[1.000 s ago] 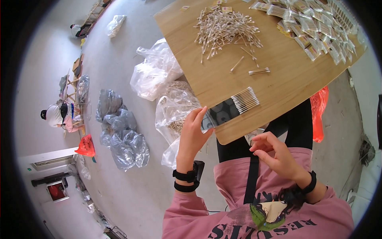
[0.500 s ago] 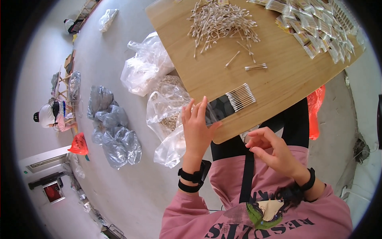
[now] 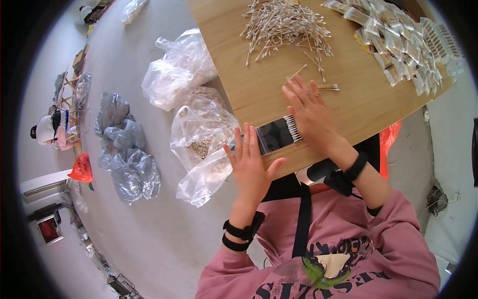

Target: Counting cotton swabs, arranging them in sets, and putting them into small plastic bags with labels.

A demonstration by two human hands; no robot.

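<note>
A flat clear packet with a dark patterned face (image 3: 275, 135) lies along the table's near edge. A row of cotton swabs (image 3: 293, 128) sticks out of its right end, with only the white tips on that side showing. My right hand (image 3: 314, 119) lies over the rest of the row, open, its fingers stretched away from me. My left hand (image 3: 249, 162) is at the packet's left end, open, fingers extended and thumb spread. A small bundle of swabs (image 3: 330, 87) shows just beyond my right fingers, partly hidden, and a loose swab (image 3: 299, 71) lies near the fingertips.
A large heap of cotton swabs (image 3: 286, 27) covers the far part of the wooden table (image 3: 224, 55). Many filled packets (image 3: 403, 50) pile at the far right. Clear plastic bags (image 3: 196, 129) stand left of the table, grey bags (image 3: 122, 144) on the floor. Another person (image 3: 52, 127) is at far left.
My right hand has moved from in front of my body up onto the table, over the swab row, and its fingers have straightened. My left hand remains at the packet's left end.
</note>
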